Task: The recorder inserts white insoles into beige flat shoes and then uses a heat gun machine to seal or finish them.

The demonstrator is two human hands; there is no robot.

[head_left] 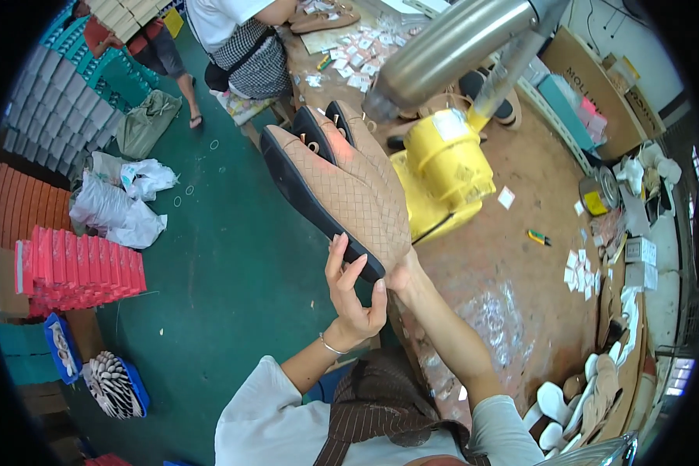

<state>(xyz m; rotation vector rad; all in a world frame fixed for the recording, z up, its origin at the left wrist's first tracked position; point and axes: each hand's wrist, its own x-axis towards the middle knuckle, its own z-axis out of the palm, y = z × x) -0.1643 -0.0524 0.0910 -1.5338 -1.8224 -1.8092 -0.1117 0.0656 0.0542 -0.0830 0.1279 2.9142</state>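
Observation:
Raised in front of me is a stack of tan woven slip-on shoes [342,186] with black soles and small gold-coloured trims. Three of them show at the far end, where a red-orange glow falls on their surface. My right hand [400,273] grips the stack's near end from the right, its fingers mostly hidden behind the shoes. At the near left edge, the bent fingers and thumb of my left hand [354,299] close on the black sole of the nearest shoe. Just beyond the shoes stands a yellow blower [446,155] with a thick metal tube [450,58] above it.
The brown worktable [481,256] bears scattered white labels [581,272] and a yellow-green cutter [538,237]. Pale shoe parts [555,408] pile up at lower right. Pink boxes [85,268] and white bags [120,206] stand left. Two people are beyond, one seated, one carrying boxes [124,14].

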